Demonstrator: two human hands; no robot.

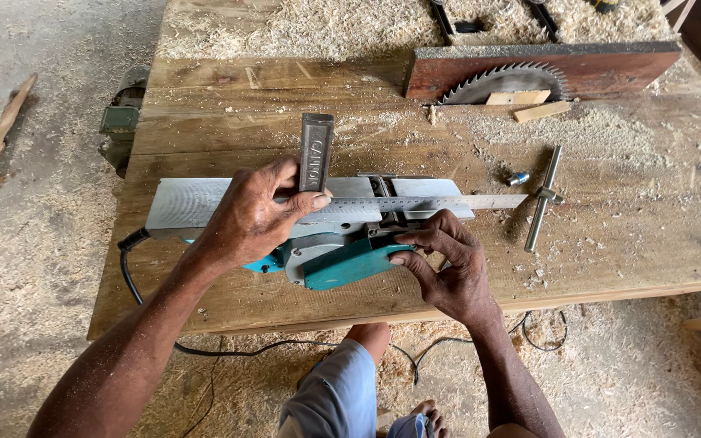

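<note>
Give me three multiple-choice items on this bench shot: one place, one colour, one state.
1. Where does the circular saw blade sit?
A. at the far edge of the bench, poking up by a reddish board
B. under the left hand
C. on the floor

2. What colour is the housing of the planer?
A. yellow
B. teal
C. black

3. How does the planer lie?
A. upright on its sole
B. hanging off the bench
C. turned over, flat metal sole up, with a steel square laid along it

Key: 1 A, its teeth show beside the board. 2 B, teal shows below the right hand. 3 C, the left hand presses the square on the sole.
</note>
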